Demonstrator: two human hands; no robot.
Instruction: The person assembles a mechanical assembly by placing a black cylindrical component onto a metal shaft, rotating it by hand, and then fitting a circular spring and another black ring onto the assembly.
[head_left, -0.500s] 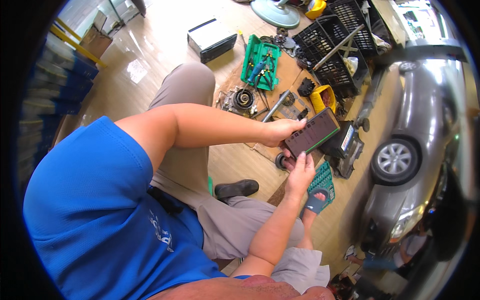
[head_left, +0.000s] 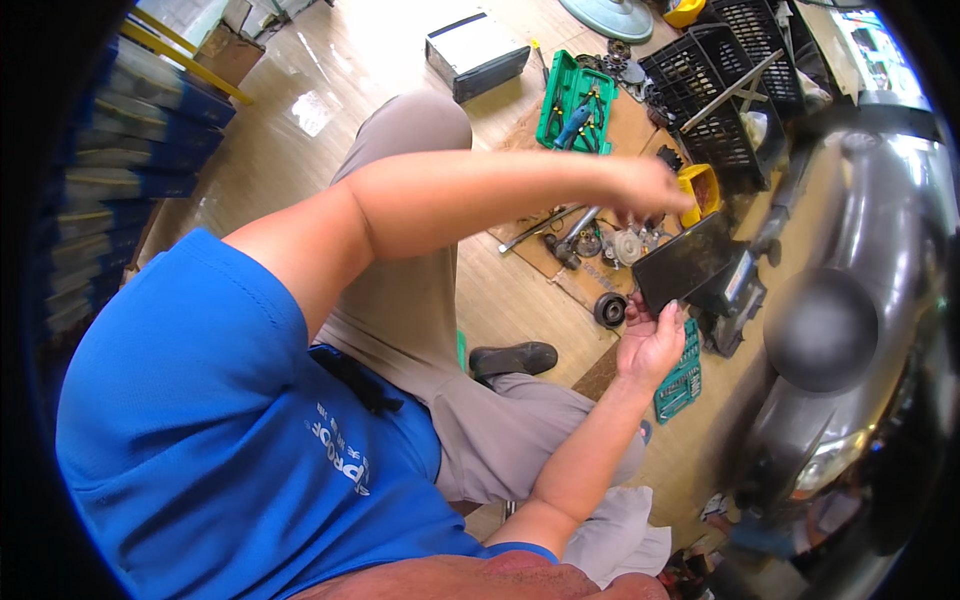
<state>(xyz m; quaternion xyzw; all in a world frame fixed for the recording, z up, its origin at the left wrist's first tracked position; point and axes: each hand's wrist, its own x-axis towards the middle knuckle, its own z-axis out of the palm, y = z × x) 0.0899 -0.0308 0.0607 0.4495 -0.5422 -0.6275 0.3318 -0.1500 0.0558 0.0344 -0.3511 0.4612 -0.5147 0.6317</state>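
Note:
My right hand (head_left: 650,345) grips the near corner of a dark phone (head_left: 688,262), thumb at its edge. The screen looks black from here. Just above the phone hovers my left hand (head_left: 650,192), off it and blurred, with its fingers apart and nothing seen in them. Below the left hand, a hammer (head_left: 572,243) and metal machine parts (head_left: 627,246) lie on a cardboard sheet (head_left: 535,238). Beside my right hand is a dark round pulley-like part (head_left: 610,309).
An open green tool case (head_left: 575,105) lies beyond my left forearm, with a yellow container (head_left: 702,190) and black crates (head_left: 700,85) farther right. A socket set (head_left: 680,372) lies past my right hand. A grey car (head_left: 850,230) stands at right; a white-topped box (head_left: 478,55) is at the back.
My left hand has let go of the phone and lifted above it, while my right hand keeps hold. The lit screen now appears dark. The whole view has shifted.

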